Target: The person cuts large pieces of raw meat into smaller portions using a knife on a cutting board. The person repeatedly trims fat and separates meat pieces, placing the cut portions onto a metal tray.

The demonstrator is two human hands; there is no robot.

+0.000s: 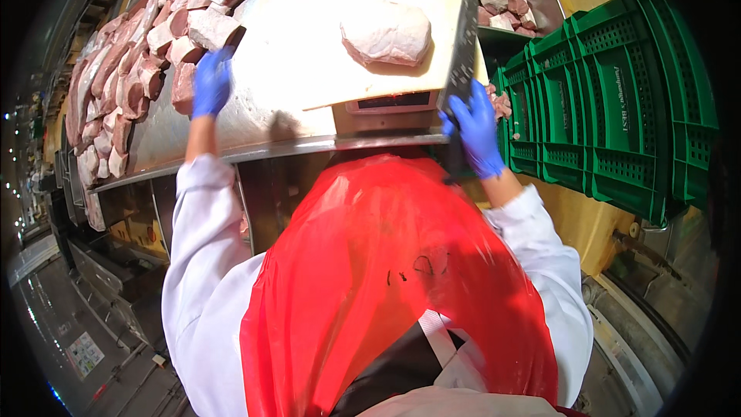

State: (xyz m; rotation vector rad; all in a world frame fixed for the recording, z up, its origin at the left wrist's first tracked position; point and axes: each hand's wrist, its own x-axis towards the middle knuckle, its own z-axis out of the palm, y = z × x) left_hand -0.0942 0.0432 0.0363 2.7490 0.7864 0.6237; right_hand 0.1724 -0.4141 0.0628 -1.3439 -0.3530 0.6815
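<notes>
Cleaver (465, 38) in right hand (476, 130) — board edge (370, 93)

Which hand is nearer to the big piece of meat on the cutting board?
Right. The right hand grips a cleaver just right of the meat; the left hand is farther away, by the pile of cuts.
</notes>
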